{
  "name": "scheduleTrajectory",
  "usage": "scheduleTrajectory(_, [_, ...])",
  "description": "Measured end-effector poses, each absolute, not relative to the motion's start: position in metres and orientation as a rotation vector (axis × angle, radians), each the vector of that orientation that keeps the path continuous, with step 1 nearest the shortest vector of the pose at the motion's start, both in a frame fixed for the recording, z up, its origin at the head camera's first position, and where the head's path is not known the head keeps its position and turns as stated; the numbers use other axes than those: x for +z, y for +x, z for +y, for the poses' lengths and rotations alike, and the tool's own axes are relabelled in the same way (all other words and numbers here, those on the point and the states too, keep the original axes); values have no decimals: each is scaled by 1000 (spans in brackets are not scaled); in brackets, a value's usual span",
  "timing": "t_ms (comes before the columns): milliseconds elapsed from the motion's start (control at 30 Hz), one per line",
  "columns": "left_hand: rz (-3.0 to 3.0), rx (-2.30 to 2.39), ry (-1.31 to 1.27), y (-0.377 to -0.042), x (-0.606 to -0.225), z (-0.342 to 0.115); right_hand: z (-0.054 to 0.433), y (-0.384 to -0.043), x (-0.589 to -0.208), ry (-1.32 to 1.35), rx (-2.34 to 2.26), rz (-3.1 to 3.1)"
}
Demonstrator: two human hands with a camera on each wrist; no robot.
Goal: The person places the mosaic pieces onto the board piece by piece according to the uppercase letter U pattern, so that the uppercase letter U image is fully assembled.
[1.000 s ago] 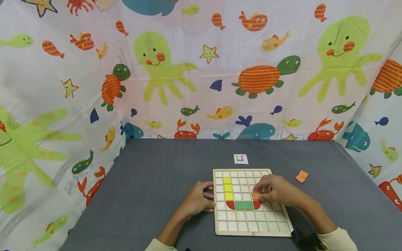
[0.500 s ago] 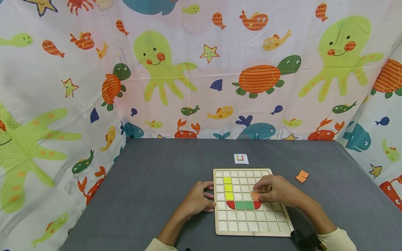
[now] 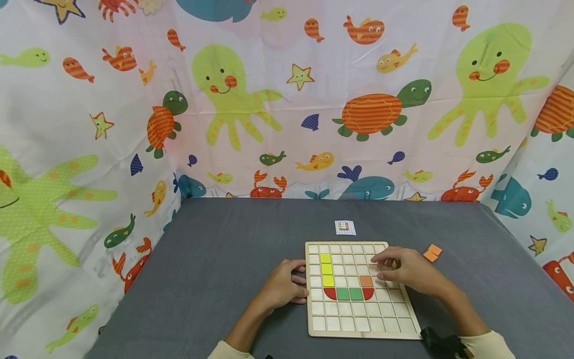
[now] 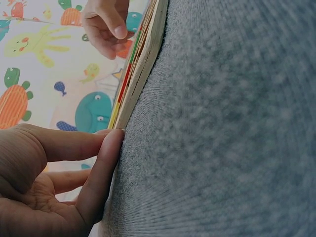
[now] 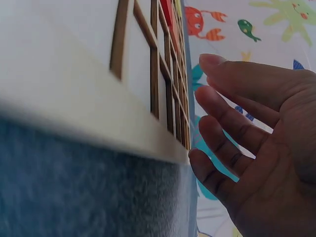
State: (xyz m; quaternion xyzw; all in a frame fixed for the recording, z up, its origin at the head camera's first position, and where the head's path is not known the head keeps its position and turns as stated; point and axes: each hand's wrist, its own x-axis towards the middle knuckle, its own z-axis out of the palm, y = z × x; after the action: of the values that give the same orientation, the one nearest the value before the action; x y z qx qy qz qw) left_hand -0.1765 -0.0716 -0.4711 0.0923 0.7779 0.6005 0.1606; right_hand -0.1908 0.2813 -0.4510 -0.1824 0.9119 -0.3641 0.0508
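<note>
A wooden grid board point(image 3: 354, 335) lies on the table. My left hand point(image 3: 281, 284) holds its left edge, with thumb and fingertip at the rim in the left wrist view. Set in the cells are several yellow squares in a column, two green squares point(image 3: 349, 294), and two red rounded pieces point(image 3: 330, 293) at the ends of that row. An orange square tile point(image 3: 365, 281) sits above the right red piece. My right hand point(image 3: 405, 267) hovers over the board's right side, fingers loosely bent and nothing between them, as the right wrist view point(image 5: 247, 128) of the hand also shows.
Two loose orange tiles point(image 3: 432, 253) lie on the grey table point(image 3: 242, 224) right of the board. Behind the board lies a small card point(image 3: 345, 228) printed with a U-shaped pattern on a grid. A curtain point(image 3: 269, 109) with sea animals surrounds the table.
My right hand has let go of the orange tile, which stays in its cell, and has drawn back a little to the right. The left hand keeps its place at the board's edge.
</note>
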Motion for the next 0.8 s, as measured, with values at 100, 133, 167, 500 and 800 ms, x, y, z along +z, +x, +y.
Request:
scheduleTrajectory(100, [2220,1713,264,-177,-471,-71,288,-191,-451,-545,-1144,2765])
scheduleTrajectory(133, [2221,1713,265,-177,-471,-71,290,-191,-452,-540,-1158,2759])
scheduleTrajectory(167, [2220,1713,266,-177,-471,-71,293,-191,-452,-532,-1164,2759])
scheduleTrajectory(500, [2216,1711,256,-176,-471,-71,317,-190,-452,-341,-1155,2811])
scheduleTrajectory(800, [2216,1706,270,-176,-471,-71,344,-191,-455,-283,-1161,2863])
